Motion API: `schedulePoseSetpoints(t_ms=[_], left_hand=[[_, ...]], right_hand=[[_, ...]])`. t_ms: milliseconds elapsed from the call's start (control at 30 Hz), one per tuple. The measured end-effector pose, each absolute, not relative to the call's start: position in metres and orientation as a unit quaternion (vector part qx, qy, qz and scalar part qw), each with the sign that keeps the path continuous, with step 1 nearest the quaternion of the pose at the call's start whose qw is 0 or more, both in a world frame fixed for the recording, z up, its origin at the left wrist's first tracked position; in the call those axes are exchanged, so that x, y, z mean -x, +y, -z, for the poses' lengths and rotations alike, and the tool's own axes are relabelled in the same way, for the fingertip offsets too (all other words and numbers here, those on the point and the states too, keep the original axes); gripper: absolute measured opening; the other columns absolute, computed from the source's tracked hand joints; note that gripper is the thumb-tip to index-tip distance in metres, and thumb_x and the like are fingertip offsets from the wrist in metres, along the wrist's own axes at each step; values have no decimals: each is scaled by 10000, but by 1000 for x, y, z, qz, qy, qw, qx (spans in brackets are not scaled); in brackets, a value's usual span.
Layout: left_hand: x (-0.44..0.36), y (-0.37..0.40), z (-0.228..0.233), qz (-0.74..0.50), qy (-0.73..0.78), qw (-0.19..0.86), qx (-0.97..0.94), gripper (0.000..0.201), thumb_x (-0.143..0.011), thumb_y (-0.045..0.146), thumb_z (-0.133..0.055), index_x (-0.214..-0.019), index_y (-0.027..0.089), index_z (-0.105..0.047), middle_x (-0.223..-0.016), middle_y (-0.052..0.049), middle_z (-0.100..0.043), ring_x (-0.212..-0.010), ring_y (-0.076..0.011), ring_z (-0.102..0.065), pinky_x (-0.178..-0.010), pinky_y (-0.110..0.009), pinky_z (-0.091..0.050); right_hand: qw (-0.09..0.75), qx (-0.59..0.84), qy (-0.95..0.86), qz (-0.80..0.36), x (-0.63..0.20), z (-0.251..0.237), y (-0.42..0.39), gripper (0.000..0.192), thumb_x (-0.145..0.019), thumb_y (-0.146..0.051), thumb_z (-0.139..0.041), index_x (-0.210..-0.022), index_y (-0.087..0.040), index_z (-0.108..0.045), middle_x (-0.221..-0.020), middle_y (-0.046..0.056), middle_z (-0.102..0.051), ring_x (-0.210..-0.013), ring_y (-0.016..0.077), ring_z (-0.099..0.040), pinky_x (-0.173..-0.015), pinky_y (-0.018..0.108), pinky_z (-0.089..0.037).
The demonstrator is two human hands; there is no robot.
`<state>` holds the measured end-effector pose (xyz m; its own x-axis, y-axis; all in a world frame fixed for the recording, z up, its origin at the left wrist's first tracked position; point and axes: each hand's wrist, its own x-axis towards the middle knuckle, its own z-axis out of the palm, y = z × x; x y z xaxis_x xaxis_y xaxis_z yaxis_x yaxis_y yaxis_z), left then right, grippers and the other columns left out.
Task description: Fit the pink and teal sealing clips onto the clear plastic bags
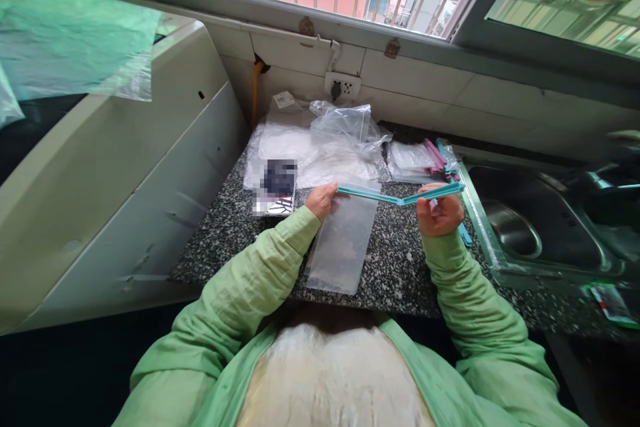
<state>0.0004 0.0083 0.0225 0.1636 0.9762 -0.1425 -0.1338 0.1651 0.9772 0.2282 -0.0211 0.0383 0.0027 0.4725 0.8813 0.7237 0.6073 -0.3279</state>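
Note:
My left hand (pixel 321 199) pinches the left end of a long teal sealing clip (pixel 400 196), opened into a shallow V. My right hand (pixel 439 213) grips its right end, fingers curled around it. Both hands hover over a speckled granite counter (pixel 395 267). A clear plastic bag (pixel 343 243) lies flat below the clip, its top edge near my left hand. Both sleeves are light green.
Crumpled clear bags (pixel 345 130) and a stack of bags with pink and teal clips (pixel 423 159) lie at the counter's back. A blurred printed packet (pixel 275 187) sits to the left. A steel sink (pixel 530 227) adjoins on the right, a white appliance (pixel 125 167) on the left.

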Motion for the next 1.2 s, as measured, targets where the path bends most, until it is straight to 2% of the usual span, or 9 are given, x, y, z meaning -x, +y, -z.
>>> schedulePoseSetpoints(t_ms=[367, 667, 800, 967, 1200], left_hand=[[3, 8, -28, -462, 472, 599, -452, 480, -729, 527, -483, -579, 81, -575, -536, -64, -644, -275, -29, -343, -307, -178, -277], [5, 8, -26, -465, 466, 596, -459, 486, -779, 486, -434, -611, 73, -625, -394, -20, -538, -282, -43, -343, -323, -181, -277], [5, 7, -29, -473, 465, 596, -453, 478, -782, 477, -435, -612, 74, -627, -357, -2, -496, -277, -43, -344, -321, -176, -279], [5, 4, -36, -478, 466, 600, -441, 488, -768, 499, -446, -590, 74, -609, -412, -17, -547, -278, -38, -349, -315, -177, -287], [6, 8, -28, -496, 450, 619, -409, 483, -766, 514, -435, -694, 74, -621, -459, -21, -583, -283, -45, -361, -316, -188, -300]], right_hand=[[612, 398, -679, 73, -235, -39, -16, 172, -731, -357, -512, -730, -192, -561, -675, 29, -584, -683, 176, -565, -597, 336, -484], [654, 397, -642, 55, -237, -38, -9, 217, -738, -388, -491, -670, -190, -547, -637, 16, -564, -621, 169, -554, -601, 356, -469], [673, 411, -615, 12, -241, -34, -6, 230, -729, -403, -483, -672, -187, -536, -641, 11, -545, -557, 147, -520, -511, 310, -436], [686, 402, -605, -38, -240, -33, -5, 182, -725, -348, -473, -683, -184, -541, -631, 0, -530, -432, 94, -408, -403, 257, -340], [726, 390, -558, -97, -235, -31, -1, 138, -708, -297, -456, -700, -184, -535, -589, -17, -500, -391, 83, -410, -363, 237, -325]])
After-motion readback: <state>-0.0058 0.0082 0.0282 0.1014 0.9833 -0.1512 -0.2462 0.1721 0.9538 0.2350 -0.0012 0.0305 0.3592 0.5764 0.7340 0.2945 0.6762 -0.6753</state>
